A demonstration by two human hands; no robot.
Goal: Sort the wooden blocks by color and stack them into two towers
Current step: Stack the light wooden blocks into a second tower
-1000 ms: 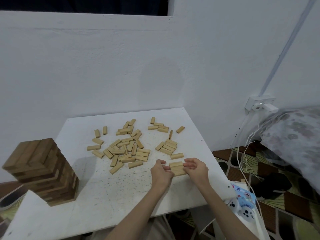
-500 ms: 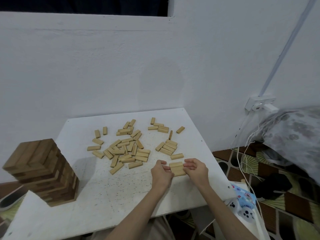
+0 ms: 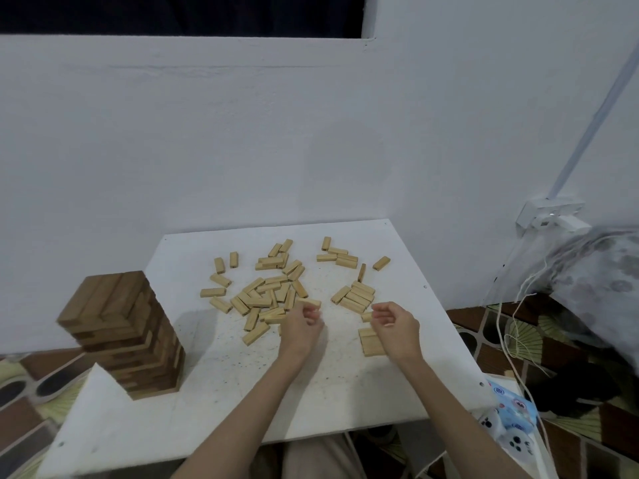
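**While the pale pile is still loose, one dark tower is already up**

Where the light wooden blocks [image 3: 266, 295] lie, most of them are scattered flat across the far half of the white table [image 3: 311, 402], with a smaller cluster [image 3: 354, 297] off to the right of the main heap. A short flat row of light blocks [image 3: 371, 340] is laid side by side near the right edge, partly covered by the right hand [image 3: 394, 328]. That hand is held above the row, fingers loosely curled, nothing seen gripped in it. The left hand [image 3: 301, 323] is held at the near edge of the main heap, fingers curled in; whether a block is pinched there can't be told tbh. A finished tower of dark brown blocks [image 3: 121, 337] is stood at the table's left edge, well apart from both hands. A white wall [image 3: 276, 133] is seen behind, patterned floor [image 3: 553, 357] to the right.
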